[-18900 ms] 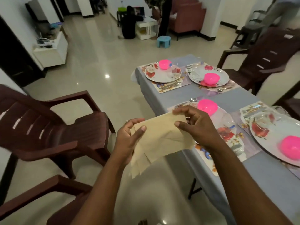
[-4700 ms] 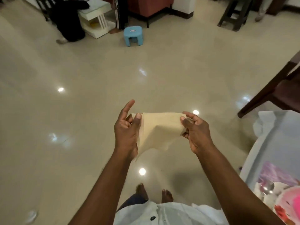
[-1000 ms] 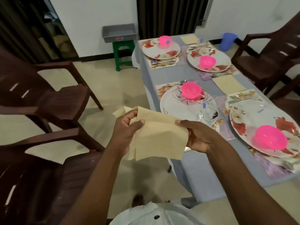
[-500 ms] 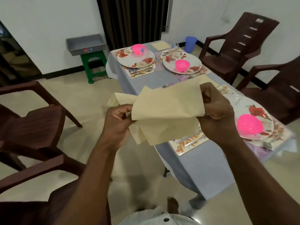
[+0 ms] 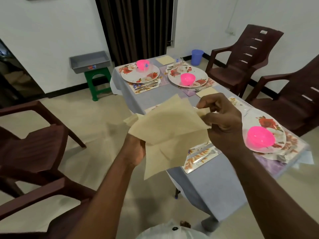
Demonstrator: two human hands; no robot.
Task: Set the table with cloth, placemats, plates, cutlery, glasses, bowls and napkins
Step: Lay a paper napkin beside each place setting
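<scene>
Dining room, counter (image 5: pixel 212 185) beyond hands mostly set. Left hand (image 5: pixel 136 149) grips napkins (image 5: pixel 165 133) from below; right hand (image 5: pixel 222 121) pinches top one's corner. Napkin step: next, peel one off, lay beside near plate (image 5: pixel 269 121).

A grey rectangular plastic tray (image 5: pixel 89 63) sits on a green plastic stool (image 5: pixel 97 82) against the white wall. A blue plastic bucket (image 5: pixel 197 57) stands on the floor beside dark curtains (image 5: pixel 136 26). Brown plastic armchairs (image 5: pixel 245 56) stand around.
</scene>
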